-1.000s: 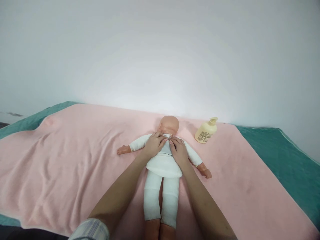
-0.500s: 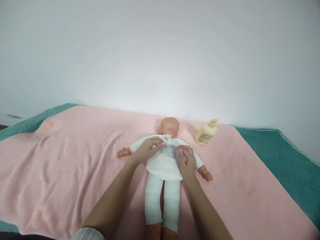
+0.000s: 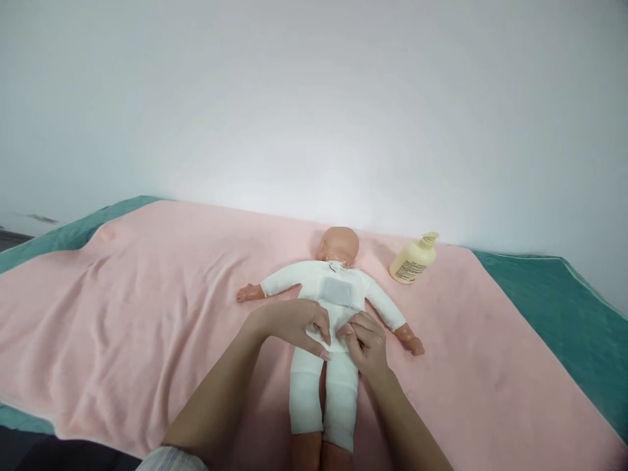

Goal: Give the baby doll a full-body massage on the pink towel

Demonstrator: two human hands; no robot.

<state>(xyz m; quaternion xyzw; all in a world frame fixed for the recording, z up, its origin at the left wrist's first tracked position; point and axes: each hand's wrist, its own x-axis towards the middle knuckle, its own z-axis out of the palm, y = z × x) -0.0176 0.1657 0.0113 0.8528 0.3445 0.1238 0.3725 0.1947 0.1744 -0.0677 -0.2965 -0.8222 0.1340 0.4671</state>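
Observation:
A baby doll (image 3: 338, 275) in a white cloth body lies stretched out on the pink blanket, its bare head away from me and no face showing. A grey rectangular patch (image 3: 337, 292) sits on its upper torso. Over the doll's lower torso, my left hand (image 3: 297, 324) is bent with its thumb apart from the curled fingers, and nothing shows between them. Opposite it, my right hand (image 3: 366, 337) has thumb and fingers drawn together near the white cloth. Whether it pinches the cloth is hidden.
A pale yellow pump bottle (image 3: 415, 260) stands on the pink blanket (image 3: 161, 314), right of the doll's head. Green cloth (image 3: 554, 307) shows beyond the blanket's sides. Behind rises a plain white wall (image 3: 314, 118).
Both hands have moved down from the grey patch to the doll's lower torso, leaving the patch uncovered. The white cloth around the waist sits closer in. The view has shifted slightly.

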